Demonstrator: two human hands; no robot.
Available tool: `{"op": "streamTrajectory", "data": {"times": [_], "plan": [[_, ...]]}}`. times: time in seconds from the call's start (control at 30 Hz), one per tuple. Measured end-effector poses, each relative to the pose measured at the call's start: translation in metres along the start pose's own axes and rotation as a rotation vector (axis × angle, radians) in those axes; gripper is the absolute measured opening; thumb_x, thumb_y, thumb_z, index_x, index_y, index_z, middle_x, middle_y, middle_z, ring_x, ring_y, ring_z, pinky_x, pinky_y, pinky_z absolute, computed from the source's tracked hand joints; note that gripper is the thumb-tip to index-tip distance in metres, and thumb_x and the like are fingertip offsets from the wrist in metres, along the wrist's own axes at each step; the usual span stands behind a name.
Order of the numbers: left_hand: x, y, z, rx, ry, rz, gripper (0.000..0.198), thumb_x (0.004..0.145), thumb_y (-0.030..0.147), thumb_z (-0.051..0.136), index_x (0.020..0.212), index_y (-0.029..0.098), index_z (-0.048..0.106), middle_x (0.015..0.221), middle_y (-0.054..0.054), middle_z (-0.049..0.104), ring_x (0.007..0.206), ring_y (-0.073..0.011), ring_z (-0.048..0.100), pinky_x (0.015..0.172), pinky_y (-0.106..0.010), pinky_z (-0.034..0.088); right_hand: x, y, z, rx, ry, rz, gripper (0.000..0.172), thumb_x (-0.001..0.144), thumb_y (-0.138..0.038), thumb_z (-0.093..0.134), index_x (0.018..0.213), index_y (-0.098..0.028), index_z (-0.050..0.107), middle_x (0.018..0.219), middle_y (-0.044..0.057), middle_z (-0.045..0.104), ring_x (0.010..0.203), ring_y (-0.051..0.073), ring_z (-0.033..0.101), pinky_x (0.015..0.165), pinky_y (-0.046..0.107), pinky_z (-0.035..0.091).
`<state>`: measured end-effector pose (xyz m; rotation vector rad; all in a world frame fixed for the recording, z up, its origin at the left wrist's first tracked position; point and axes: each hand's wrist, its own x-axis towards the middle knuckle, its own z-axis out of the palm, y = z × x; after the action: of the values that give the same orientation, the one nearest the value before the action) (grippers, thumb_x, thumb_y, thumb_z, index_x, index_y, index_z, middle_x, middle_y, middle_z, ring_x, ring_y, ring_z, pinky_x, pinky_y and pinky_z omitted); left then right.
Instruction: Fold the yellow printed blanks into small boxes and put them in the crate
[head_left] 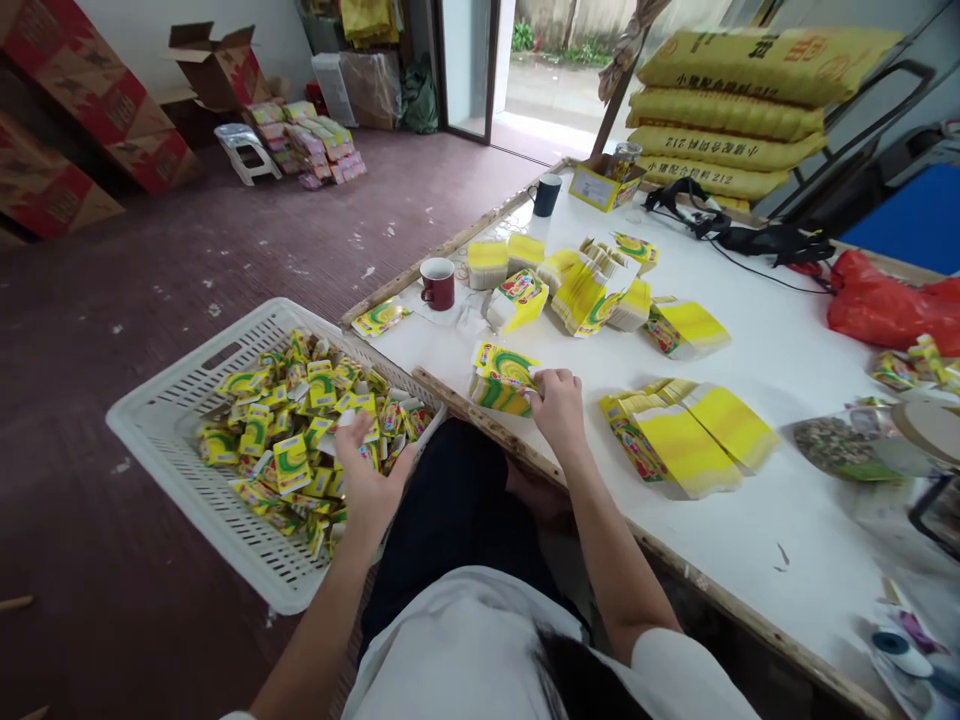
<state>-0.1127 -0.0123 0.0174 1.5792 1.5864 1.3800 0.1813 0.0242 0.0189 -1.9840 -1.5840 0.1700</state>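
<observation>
Head view: right hand (pixel 559 405) on carton stack (pixel 501 382), left hand (pixel 367 482) open

Carton stack at my 12 o'clock, near table edge (pixel 480 418). Right fingers curl against its 3 o'clock end; can't tell if gripping. Left thumb spread, over small cartons (pixel 291 463) in white basket (pixel 187 503), 10 o'clock. Yellow bundle (pixel 690 440) at 2.

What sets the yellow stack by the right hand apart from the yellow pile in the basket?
The stack stands packed together in one neat block; the pile is loose pieces lying every which way. The stack sits on the table, with the right hand at its end; the pile lies in the basket. Both show yellow and green print.
</observation>
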Motion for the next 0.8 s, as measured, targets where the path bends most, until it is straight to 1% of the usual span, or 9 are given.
{"op": "streamTrajectory", "data": {"times": [0.1,0.2,0.27,0.3,0.37,0.47,0.53,0.63,0.8], "plan": [[-0.013,-0.001,0.019,-0.112,-0.121,-0.076,0.064,0.082,0.04,0.075,0.134,0.022,0.041,0.137,-0.016,0.055,0.122,-0.0275,0.06,0.106,-0.048,0.049,0.002,0.001,0.006,-0.004,-0.027,-0.024,0.004,0.087,-0.018,0.061,0.091,-0.019,0.062,0.097,0.013,0.065,0.098,0.031,0.056,0.093,0.046,0.043],[-0.025,-0.004,0.036,-0.261,-0.225,-0.135,0.065,0.082,0.04,0.074,0.135,0.023,0.039,0.133,-0.015,0.06,0.112,-0.0241,0.066,0.094,-0.042,0.056,0.003,0.003,0.006,-0.011,-0.028,-0.019,0.016,0.086,-0.02,0.064,0.101,-0.018,0.06,0.103,0.014,0.064,0.099,0.031,0.055,0.093,0.046,0.042],[-0.031,-0.005,0.043,-0.326,-0.292,-0.15,0.063,0.081,0.041,0.074,0.133,0.023,0.041,0.128,-0.014,0.063,0.107,-0.0229,0.069,0.089,-0.04,0.057,0.005,0.006,0.004,-0.044,-0.011,0.022,0.025,0.085,-0.027,0.068,0.105,-0.016,0.06,0.108,0.016,0.062,0.103,0.033,0.054,0.092,0.047,0.041],[-0.033,-0.005,0.045,-0.342,-0.317,-0.154,0.062,0.081,0.041,0.074,0.132,0.023,0.043,0.126,-0.013,0.065,0.105,-0.0223,0.069,0.088,-0.039,0.057,0.006,0.007,0.003,-0.062,-0.006,0.046,0.026,0.084,-0.031,0.07,0.104,-0.016,0.061,0.108,0.017,0.062,0.104,0.034,0.054,0.092,0.047,0.042],[-0.035,-0.004,0.048,-0.359,-0.344,-0.159,0.059,0.082,0.04,0.074,0.129,0.023,0.045,0.121,-0.012,0.067,0.1,-0.0209,0.07,0.087,-0.039,0.057,0.008,0.008,0.003,-0.08,-0.016,0.077,0.022,0.084,-0.035,0.07,0.096,-0.018,0.063,0.104,0.016,0.061,0.102,0.034,0.054,0.091,0.047,0.042],[-0.036,-0.003,0.048,-0.372,-0.364,-0.172,0.055,0.082,0.04,0.073,0.127,0.022,0.045,0.116,-0.011,0.069,0.094,-0.0194,0.071,0.085,-0.038,0.058,0.011,0.006,0.004,-0.063,-0.055,0.071,0.013,0.085,-0.029,0.07,0.09,-0.02,0.062,0.097,0.013,0.062,0.098,0.031,0.055,0.09,0.045,0.043],[-0.036,-0.003,0.048,-0.375,-0.376,-0.184,0.054,0.082,0.039,0.073,0.125,0.022,0.046,0.114,-0.01,0.07,0.091,-0.0187,0.071,0.084,-0.037,0.058,0.012,0.005,0.004,-0.057,-0.062,0.075,0.018,0.083,-0.028,0.072,0.094,-0.019,0.062,0.098,0.013,0.062,0.099,0.031,0.056,0.091,0.044,0.043],[-0.037,-0.001,0.047,-0.372,-0.397,-0.205,0.053,0.081,0.037,0.074,0.124,0.021,0.047,0.11,-0.009,0.07,0.086,-0.0171,0.071,0.081,-0.035,0.058,0.014,0.005,0.001,-0.06,-0.06,0.112,0.028,0.081,-0.033,0.076,0.099,-0.017,0.061,0.105,0.016,0.061,0.101,0.032,0.056,0.09,0.045,0.043],[-0.037,0.007,0.047,-0.332,-0.463,-0.231,0.049,0.082,0.035,0.072,0.124,0.019,0.053,0.106,-0.008,0.071,0.082,-0.0158,0.07,0.081,-0.034,0.057,0.024,0.004,-0.006,-0.054,-0.118,0.153,0.029,0.074,-0.032,0.08,0.087,-0.02,0.058,0.102,0.015,0.062,0.098,0.032,0.058,0.087,0.043,0.045]]}}
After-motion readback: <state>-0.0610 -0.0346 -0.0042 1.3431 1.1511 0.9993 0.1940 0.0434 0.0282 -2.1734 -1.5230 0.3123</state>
